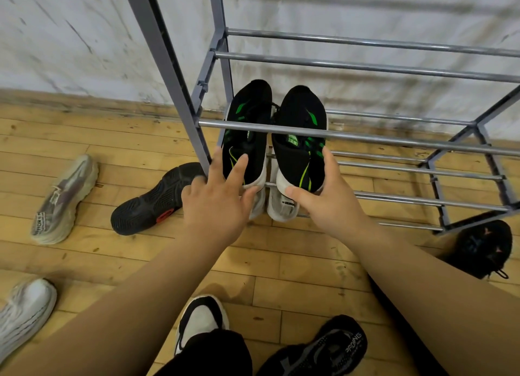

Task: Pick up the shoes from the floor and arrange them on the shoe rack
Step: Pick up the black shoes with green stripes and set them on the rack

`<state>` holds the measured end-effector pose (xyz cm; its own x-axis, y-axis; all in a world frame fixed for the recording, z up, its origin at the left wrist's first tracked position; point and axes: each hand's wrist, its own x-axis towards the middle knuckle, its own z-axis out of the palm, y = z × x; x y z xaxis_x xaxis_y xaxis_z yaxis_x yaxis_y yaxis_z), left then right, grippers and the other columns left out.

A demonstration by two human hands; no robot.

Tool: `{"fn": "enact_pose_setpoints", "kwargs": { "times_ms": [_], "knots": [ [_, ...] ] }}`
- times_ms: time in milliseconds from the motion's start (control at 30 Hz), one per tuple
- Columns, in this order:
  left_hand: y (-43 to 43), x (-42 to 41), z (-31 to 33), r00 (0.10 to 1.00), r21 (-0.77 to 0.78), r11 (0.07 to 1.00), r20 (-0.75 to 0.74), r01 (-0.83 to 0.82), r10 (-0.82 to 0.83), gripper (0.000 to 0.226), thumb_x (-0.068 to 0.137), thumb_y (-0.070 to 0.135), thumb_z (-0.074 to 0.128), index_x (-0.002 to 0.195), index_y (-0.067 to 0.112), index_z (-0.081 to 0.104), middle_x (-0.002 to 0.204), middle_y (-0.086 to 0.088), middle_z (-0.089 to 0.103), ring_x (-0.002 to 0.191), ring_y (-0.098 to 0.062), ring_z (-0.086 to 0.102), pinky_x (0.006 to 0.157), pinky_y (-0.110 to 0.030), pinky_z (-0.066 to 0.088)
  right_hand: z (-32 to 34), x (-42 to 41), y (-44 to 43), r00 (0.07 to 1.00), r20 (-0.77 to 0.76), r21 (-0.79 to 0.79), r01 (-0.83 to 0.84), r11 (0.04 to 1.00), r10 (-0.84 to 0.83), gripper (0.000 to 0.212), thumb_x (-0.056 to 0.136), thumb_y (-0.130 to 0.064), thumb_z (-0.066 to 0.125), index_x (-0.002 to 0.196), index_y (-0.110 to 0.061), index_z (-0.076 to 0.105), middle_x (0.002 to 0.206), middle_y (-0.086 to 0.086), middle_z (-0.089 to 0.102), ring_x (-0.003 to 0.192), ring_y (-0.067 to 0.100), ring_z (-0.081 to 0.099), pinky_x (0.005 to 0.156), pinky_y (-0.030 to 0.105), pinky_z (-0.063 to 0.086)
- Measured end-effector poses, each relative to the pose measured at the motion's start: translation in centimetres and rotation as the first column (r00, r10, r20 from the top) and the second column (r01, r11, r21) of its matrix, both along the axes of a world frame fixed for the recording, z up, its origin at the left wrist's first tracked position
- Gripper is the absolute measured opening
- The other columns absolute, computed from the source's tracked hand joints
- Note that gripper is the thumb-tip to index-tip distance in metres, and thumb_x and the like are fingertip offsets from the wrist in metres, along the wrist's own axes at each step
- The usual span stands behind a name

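Two black shoes with green stripes and white soles stand side by side on a middle shelf of the grey metal shoe rack [365,65], toes toward the wall. My left hand [216,204] touches the heel of the left shoe [247,127] with straight, spread fingers and the thumb under the sole. My right hand [329,198] grips the heel of the right shoe [301,116], thumb on the white sole and fingers curled round its outer side. A pair of white shoes [281,209] sits on the shelf below.
On the wooden floor lie a grey sneaker [64,198], a black shoe on its side [149,206], a white shoe [25,313], a black shoe by the rack's right foot [484,249] and another black shoe [323,347]. My own foot in a white-black shoe [202,319] is below.
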<state>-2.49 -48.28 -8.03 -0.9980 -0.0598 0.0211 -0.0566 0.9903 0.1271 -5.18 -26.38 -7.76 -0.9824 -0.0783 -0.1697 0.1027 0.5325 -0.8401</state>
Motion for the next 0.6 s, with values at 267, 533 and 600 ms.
{"fn": "enact_pose_setpoints", "kwargs": {
  "times_ms": [267,533,600],
  "knots": [
    [-0.5,-0.4,-0.6,0.999,0.067,0.997,0.0,0.037,-0.037,0.063,0.102,0.061,0.032,0.16,0.04,0.018,0.171,-0.012,0.009,0.142,-0.049,0.031,0.111,-0.06,0.034,0.3,0.3,-1.6,0.997,-0.026,0.164,-0.064,0.984,0.069,0.105,0.087,-0.062,0.071,0.162,-0.039,0.001,0.165,-0.009,0.033,0.146,0.015,0.041,0.112,0.039,0.045],
    [-0.3,0.6,-0.8,0.999,0.159,0.986,-0.016,0.042,-0.04,0.07,0.1,0.062,0.039,0.162,0.042,0.011,0.173,-0.006,0.004,0.145,-0.043,0.03,0.112,-0.058,0.033,1.6,2.3,-0.5,0.988,-0.053,0.325,-0.12,0.938,0.145,0.101,0.09,-0.057,0.068,0.163,-0.034,0.003,0.165,-0.006,0.027,0.143,0.015,0.039,0.109,0.034,0.042],
    [-0.4,2.5,-1.2,0.999,0.188,0.981,-0.008,0.05,-0.05,0.077,0.099,0.063,0.043,0.162,0.041,0.004,0.172,-0.006,0.001,0.151,-0.039,0.023,0.116,-0.057,0.029,0.8,5.3,0.8,0.975,-0.132,0.406,-0.109,0.907,0.176,0.084,0.091,-0.054,0.067,0.158,-0.034,0.022,0.15,-0.006,0.038,0.122,0.016,0.054,0.092,0.03,0.05]
  ]
}}
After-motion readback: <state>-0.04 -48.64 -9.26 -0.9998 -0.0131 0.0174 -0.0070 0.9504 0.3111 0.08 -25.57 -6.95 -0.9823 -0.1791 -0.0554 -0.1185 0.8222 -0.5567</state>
